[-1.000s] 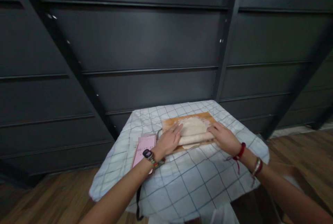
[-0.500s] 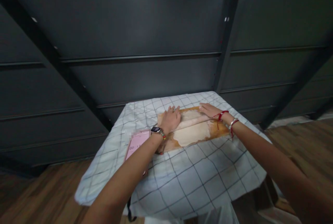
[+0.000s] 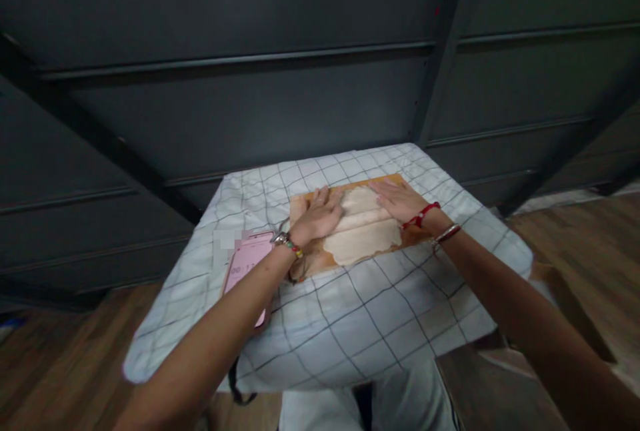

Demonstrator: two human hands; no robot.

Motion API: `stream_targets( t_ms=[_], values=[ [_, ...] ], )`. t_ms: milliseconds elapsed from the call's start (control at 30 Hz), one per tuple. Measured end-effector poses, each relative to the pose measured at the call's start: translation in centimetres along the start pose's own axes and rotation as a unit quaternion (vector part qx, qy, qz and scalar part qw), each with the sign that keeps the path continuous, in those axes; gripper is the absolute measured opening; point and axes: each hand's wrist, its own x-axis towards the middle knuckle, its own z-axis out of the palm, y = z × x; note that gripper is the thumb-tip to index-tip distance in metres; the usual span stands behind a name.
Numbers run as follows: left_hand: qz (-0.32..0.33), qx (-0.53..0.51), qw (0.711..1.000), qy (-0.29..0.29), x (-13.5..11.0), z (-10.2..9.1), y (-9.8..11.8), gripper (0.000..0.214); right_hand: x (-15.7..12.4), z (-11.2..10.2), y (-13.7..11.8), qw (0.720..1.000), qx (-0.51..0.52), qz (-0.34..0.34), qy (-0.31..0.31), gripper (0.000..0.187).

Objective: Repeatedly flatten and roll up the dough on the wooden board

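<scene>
A flat sheet of pale dough [image 3: 365,244] lies on a wooden board [image 3: 310,263] in the middle of the small table. A rolling pin [image 3: 363,219] of the same pale colour lies across the dough. My left hand [image 3: 318,217] presses flat on the pin's left end, fingers stretched out. My right hand [image 3: 399,199] presses flat on its right end, fingers stretched out too. A watch and a bead bracelet sit on my left wrist, red string and bangles on my right.
A white checked cloth [image 3: 350,324] covers the table. A pink phone [image 3: 245,264] lies on it left of the board. Dark metal wall panels and slanted beams [image 3: 95,144] stand close behind. Wooden floor [image 3: 60,344] surrounds the table.
Both hands pushed the pin from the board's near edge to its far part, then drew it back a little towards the middle. The rolled dough now shows in front of the pin.
</scene>
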Motion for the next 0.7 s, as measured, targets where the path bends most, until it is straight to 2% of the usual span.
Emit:
stream_targets(
  t_ms=[200,367,533,700],
  values=[
    [0.004,0.034,0.999,0.038,-2.1,0.5,1.2,0.056,-2.0,-0.5,-1.3,0.999,-0.013,0.031,-0.009,0.053],
    [0.032,0.055,0.993,0.101,-4.2,1.2,2.1,0.055,-4.0,0.4,-1.7,0.997,-0.033,-0.001,0.070,0.052],
    [0.077,0.071,0.981,0.164,-7.3,2.3,3.1,0.056,-7.0,1.6,-2.8,0.990,-0.026,0.009,0.140,0.052],
    [0.106,0.099,0.966,0.213,-9.7,3.6,3.9,0.060,-10.4,2.1,-3.5,0.988,-0.017,-0.032,0.151,0.050]
  ],
)
